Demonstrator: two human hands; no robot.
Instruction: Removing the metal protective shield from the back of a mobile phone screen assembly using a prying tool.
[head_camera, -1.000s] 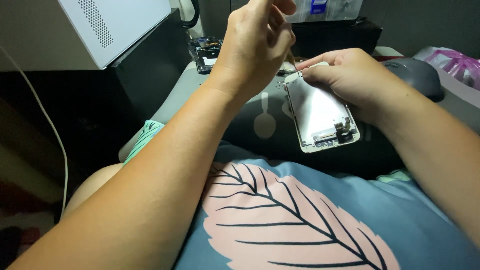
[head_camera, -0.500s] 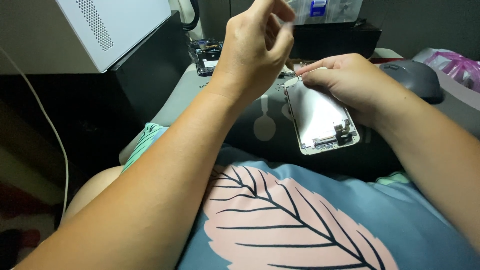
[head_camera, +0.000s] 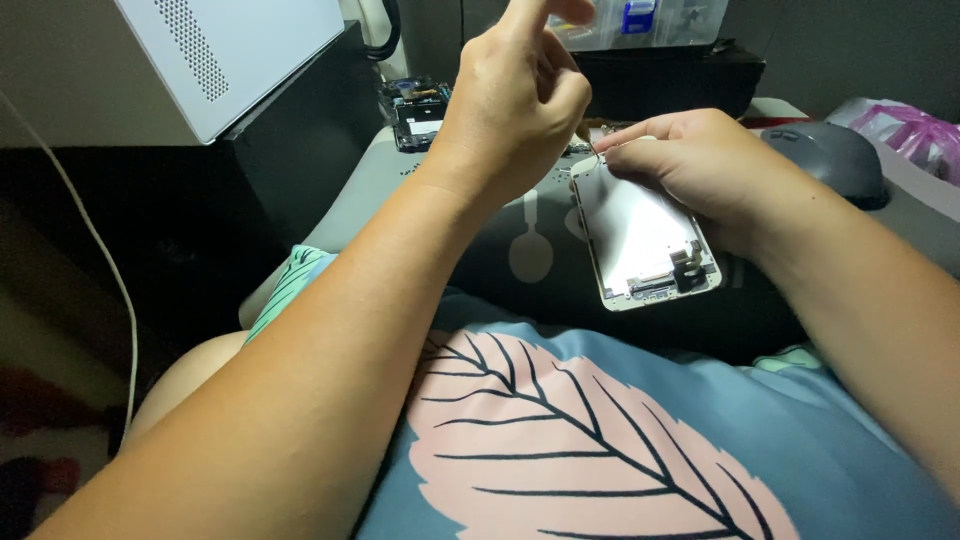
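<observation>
The left hand (head_camera: 520, 105) pinches a thin metal tool, barely visible, with its tip at the top edge of the white, rectangular opened phone screen panel (head_camera: 645, 235), which the right hand (head_camera: 690, 165) clamps tilted over the grey work mat (head_camera: 500, 250). A slip could probably gouge the panel's small dark connectors or drop it onto the lap.

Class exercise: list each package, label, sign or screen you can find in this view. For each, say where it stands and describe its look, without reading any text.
Phone screen panel: under the right hand, face down, silver back, white rim.
Clear plastic box: top centre on a black case, with a blue label.
Pink bag: far right edge, crumpled plastic.
White perforated box: top left, tilted, rectangular.
</observation>
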